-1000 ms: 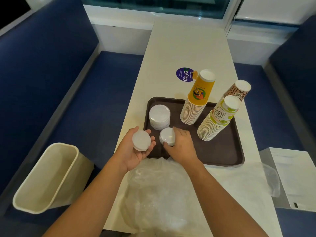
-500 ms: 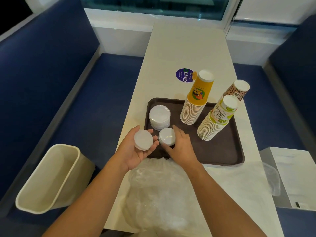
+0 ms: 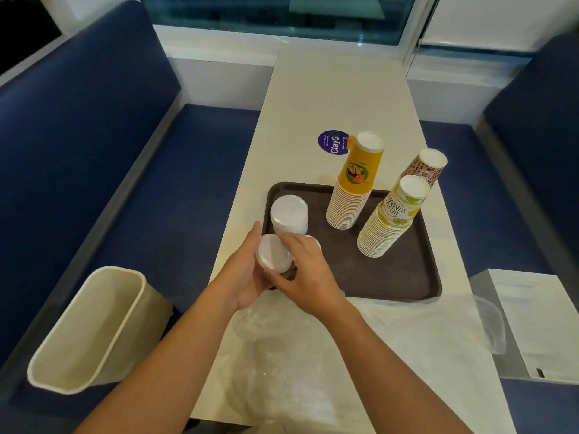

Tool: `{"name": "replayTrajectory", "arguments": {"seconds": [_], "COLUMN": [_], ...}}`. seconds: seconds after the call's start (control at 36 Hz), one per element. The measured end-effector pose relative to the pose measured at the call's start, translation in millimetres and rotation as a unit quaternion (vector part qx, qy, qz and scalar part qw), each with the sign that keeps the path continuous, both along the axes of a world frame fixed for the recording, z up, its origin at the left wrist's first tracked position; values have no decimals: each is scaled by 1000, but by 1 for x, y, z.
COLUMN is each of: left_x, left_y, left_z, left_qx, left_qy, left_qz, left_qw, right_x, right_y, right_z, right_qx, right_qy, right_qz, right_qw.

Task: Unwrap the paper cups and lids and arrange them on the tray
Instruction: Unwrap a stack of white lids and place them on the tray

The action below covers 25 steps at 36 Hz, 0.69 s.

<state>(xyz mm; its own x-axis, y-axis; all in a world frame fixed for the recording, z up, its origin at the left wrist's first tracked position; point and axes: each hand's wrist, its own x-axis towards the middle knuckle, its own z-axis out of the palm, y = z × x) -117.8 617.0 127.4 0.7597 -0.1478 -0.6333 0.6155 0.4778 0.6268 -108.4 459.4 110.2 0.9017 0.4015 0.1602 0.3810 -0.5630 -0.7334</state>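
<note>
A dark brown tray [image 3: 391, 277] lies on the white table. On it stand an orange cup stack [image 3: 354, 183], a lime-printed cup stack [image 3: 391, 217] and a brown-patterned cup stack [image 3: 427, 166] behind it. A stack of white lids [image 3: 289, 213] sits at the tray's left edge. Over the tray's near left corner, my left hand [image 3: 242, 274] cradles a small stack of white lids [image 3: 272, 256]. My right hand [image 3: 305, 270] grips the same stack from the right, thumb under and fingers over. Another lid stack on the tray is mostly hidden behind my right hand.
Crumpled clear plastic wrap [image 3: 282, 364] lies on the table in front of the tray, with more wrap [image 3: 454, 324] to the right. A cream waste bin [image 3: 94, 330] stands on the left bench. A white box [image 3: 532, 324] sits at the right. A purple sticker [image 3: 333, 142] marks the table.
My left hand moved right with its lids toward the tray corner. My right hand left the lid stack on the tray and came over to grip the lids in my left hand.
</note>
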Motion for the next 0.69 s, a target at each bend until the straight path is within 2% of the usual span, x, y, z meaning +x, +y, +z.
{"name": "replayTrajectory", "arguments": {"seconds": [0.08,0.22,0.33,0.44,0.53,0.61,0.69], "left_x": [4,21,33,40,44,46,48], "left_y": [-5,-15,-20,-27,-32,-33,-35], "left_z": [4,-3,-18,-28,-36,-43,-47], "left_qx": [64,234,352,450,492,509,509], "left_qy": [-8,-5,-41,-77,-88,-95,-92], "left_qz": [11,47,9,-62,-97,-109,-111], "left_qw": [998,971,935,888,861,848,849], "right_x": [11,36,47,51,52,50,49], "right_y": [-12,-24,-27,-26,-26,-30,-33], "right_z": [-2,-18,-29,-38,-44,-51,-50], "right_qx": [-3,-86,-147,-168,-161,-105,-17], "right_qy": [-28,45,83,94,95,81,132], "right_qz": [-54,-128,-118,-115,-106,-102,-183], "right_qw": [998,987,978,975,977,986,974]}}
